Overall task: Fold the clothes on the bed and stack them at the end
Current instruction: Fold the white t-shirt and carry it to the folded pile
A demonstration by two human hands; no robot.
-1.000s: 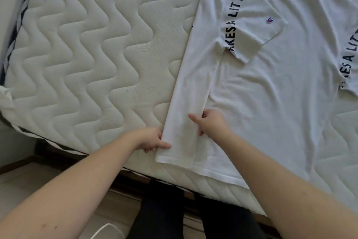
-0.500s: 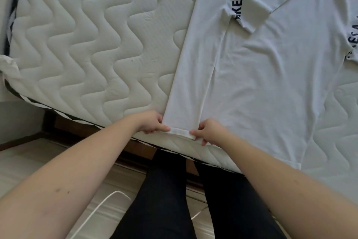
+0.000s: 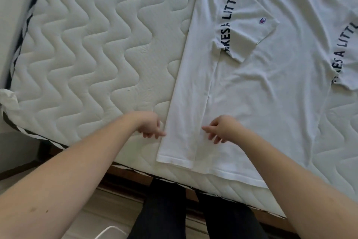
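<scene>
White quilted mattress [image 3: 93,48] fills most of the head view, its cover stitched in wavy channels and its side edge trimmed with a dark, striped band. A white T-shirt [image 3: 261,103] lies flat on the right half of it, hem toward the near edge, with its left side folded inward as a long strip and the sleeve [image 3: 249,25] turned over onto the body; black lettering runs along the sleeve and a small red-and-blue logo sits near its cuff. A second lettered sleeve shows at the right border. The left hand [image 3: 150,125] sits just beside the folded strip's outer edge, fingers loosely curled and holding nothing, one fingertip reaching the cloth's edge. The right hand [image 3: 222,128] hovers over the strip's inner edge, fingers loosely bent and pointing left, gripping nothing. Below the mattress a brown wooden bed frame [image 3: 126,178] runs along the near side, above a pale floor [image 3: 108,217], where the person's dark trouser legs [image 3: 162,211] stand.
</scene>
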